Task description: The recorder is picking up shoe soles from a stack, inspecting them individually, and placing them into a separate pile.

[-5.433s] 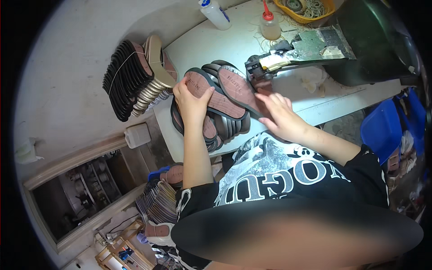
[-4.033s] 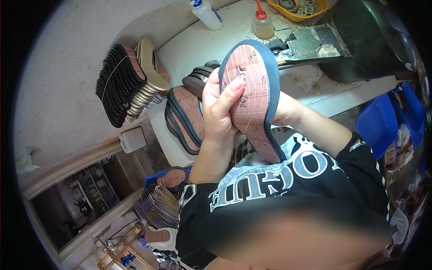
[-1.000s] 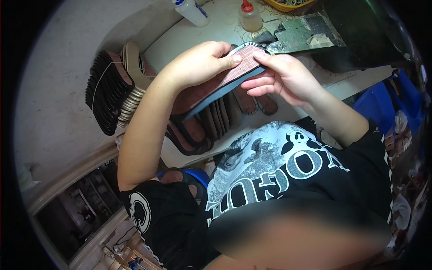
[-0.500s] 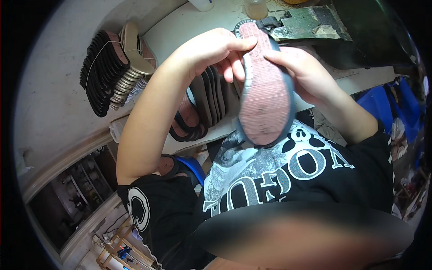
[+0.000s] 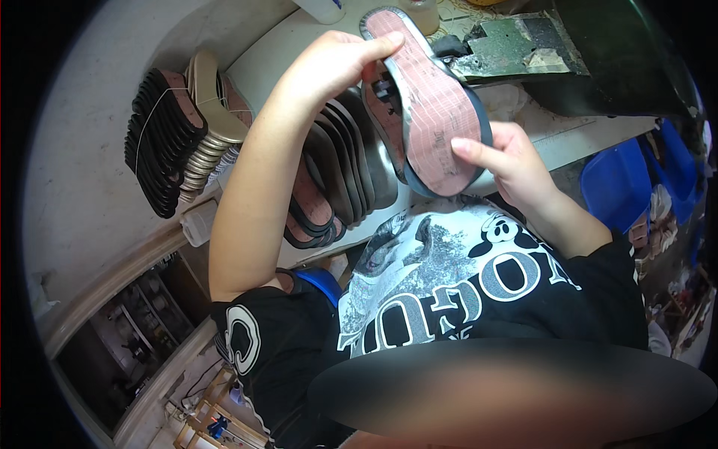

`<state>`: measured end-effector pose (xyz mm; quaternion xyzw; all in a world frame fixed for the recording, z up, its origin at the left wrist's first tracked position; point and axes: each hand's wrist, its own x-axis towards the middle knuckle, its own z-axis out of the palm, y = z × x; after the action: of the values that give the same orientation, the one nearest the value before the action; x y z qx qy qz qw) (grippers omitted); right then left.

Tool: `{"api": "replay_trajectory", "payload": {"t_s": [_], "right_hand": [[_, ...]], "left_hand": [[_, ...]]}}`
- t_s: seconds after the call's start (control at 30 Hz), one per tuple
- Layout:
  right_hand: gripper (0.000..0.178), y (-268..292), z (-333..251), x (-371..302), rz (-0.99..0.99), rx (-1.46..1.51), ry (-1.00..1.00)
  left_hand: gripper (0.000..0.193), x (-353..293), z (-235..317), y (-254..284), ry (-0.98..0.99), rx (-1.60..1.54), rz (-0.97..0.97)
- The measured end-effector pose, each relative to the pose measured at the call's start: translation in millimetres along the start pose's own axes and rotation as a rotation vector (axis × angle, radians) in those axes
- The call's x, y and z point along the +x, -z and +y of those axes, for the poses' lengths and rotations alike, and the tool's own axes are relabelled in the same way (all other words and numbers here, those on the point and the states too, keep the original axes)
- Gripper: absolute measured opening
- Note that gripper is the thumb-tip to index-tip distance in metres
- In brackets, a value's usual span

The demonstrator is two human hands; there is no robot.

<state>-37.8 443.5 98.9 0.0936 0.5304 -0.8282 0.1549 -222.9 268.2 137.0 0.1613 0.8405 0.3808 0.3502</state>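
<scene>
Up in front of my chest is a shoe insole (image 5: 441,108), pink and lined on its visible face, with a dark blue-grey edge. My left hand (image 5: 348,63) pinches it near the narrow end, thumb on top and fingers mostly hidden beneath. At the wide end my right hand (image 5: 512,161) grips the edge, its thumb pressed on the pink face. Just behind its left edge shows another pink insole (image 5: 385,120), with a small dark piece near it that I cannot make out. Whether my left fingers also touch that second one is hidden.
Left of my arm stand a tied bundle of black-edged insoles (image 5: 161,142) and a gold-toned stack (image 5: 213,112). More dark insoles (image 5: 336,161) stand on the white table (image 5: 262,67). A green machine part (image 5: 516,49) is at the back right, a blue plastic item (image 5: 617,179) below it.
The insole has moved up and away from my chest, tilting to the left. My right hand has slid from its narrow end to its wide end. A second insole now shows behind it.
</scene>
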Motion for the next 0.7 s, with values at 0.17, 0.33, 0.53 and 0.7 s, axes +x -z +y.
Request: {"api": "replay_trajectory", "payload": {"t_s": [0.17, 0.33, 0.53, 0.7], "right_hand": [[0.026, 1.8, 10.4, 34.2, 0.015, 0.018, 0.023], [0.03, -12.2, -0.9, 38.7, -0.017, 0.192, 0.079], [0.033, -19.6, -0.5, 20.1, -0.017, 0.157, -0.217], [0.03, -28.3, -2.8, 20.5, -0.024, 0.199, -0.097]], "left_hand": [[0.053, 5.4, -21.9, -1.2, -0.018, -0.107, 0.186], [0.059, -11.3, -29.0, -14.5, -0.155, -0.364, -0.051], [0.048, -13.7, -22.9, -14.4, -0.036, -0.496, -0.037], [0.067, -10.8, -10.0, -5.5, 0.074, -0.399, -0.042]]}}
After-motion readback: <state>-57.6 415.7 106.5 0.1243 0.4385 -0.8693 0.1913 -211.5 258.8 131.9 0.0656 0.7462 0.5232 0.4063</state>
